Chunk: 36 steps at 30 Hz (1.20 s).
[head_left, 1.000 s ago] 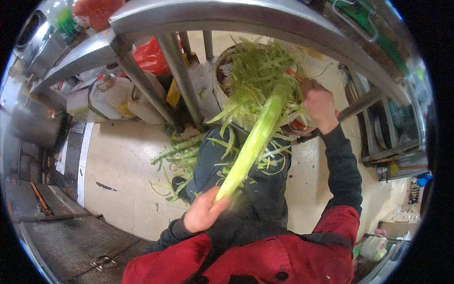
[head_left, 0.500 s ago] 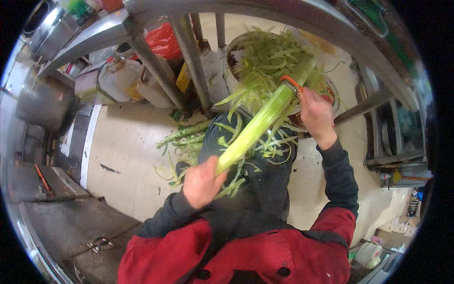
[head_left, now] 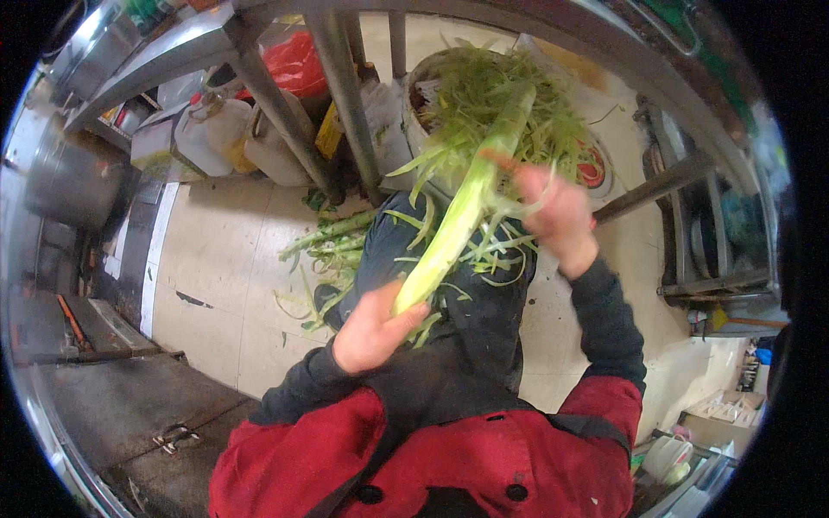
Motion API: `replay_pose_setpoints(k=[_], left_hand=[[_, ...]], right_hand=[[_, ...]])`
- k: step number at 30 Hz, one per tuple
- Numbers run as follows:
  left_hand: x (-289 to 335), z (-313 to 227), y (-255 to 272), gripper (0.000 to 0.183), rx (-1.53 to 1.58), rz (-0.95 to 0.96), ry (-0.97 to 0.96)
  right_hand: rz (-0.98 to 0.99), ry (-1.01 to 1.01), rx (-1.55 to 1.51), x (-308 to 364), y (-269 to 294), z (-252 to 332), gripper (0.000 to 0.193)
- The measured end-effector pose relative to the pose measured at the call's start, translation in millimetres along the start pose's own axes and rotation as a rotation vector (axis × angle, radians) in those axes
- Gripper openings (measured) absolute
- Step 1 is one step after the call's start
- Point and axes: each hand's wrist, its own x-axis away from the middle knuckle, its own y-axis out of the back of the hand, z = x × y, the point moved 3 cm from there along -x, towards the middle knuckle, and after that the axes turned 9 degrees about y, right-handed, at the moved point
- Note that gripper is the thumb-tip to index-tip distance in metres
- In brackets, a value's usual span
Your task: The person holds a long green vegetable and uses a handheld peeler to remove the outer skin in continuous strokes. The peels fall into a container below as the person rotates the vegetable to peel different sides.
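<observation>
On the left, cloudy plastic jugs (head_left: 207, 129) stood on the floor below a metal table (head_left: 164, 78), probably tucked there to leave the walking space free. To their right and nearer, thin green stalks (head_left: 332, 233) lay loose on the tiles beside the person's leg, likely put within easy reach.

The left hand (head_left: 371, 328) was closed around the near end of a thick, pale green stem (head_left: 458, 220), thumb along the right side, apparently to steady it. The stem slanted away over the lap to the far right, its far end above a heap of shreds (head_left: 484, 95) piled over a round bin (head_left: 415, 134); that slope seemed chosen so that strips would drop there. Some strips (head_left: 496, 250) lay across the dark trousers (head_left: 484, 319) instead.

Right of the stem, the right hand (head_left: 557, 211) was blurred but gripped an orange peeler (head_left: 496, 158), whose head reached across the stem's upper side, seemingly to draw along its length. At the far right stood a metal rack (head_left: 717, 281), well apart from both hands.
</observation>
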Motion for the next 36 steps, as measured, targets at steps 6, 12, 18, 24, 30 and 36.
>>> replay_pose_setpoints(k=[6, 12, 18, 24, 30, 36], left_hand=[[2, -1, 2, 0.025, 0.111, 0.039, 0.075], [-2, 2, -4, 0.025, 0.129, -0.002, -0.002], [1, 5, -1, 0.027, -0.023, -0.061, -0.022], [0, 11, 2, 0.029, -0.050, -0.077, -0.060], [2, 15, 7, 0.030, -0.121, -0.105, -0.004], [-5, 11, -3, 0.032, -0.130, -0.099, -0.008]], right_hand=[[-0.065, -0.093, 0.018, 2, 23, 19, 0.007], [0.043, 0.177, -0.133, 3, 25, 94, 0.009], [-0.078, -0.049, 0.028, -8, -21, -33, 0.007], [-0.004, -0.062, 0.151, 2, -28, -61, 0.017], [-0.097, -0.279, 0.077, 19, 12, -101, 0.016], [0.001, 0.173, -0.111, 13, 6, 41, 0.012]])
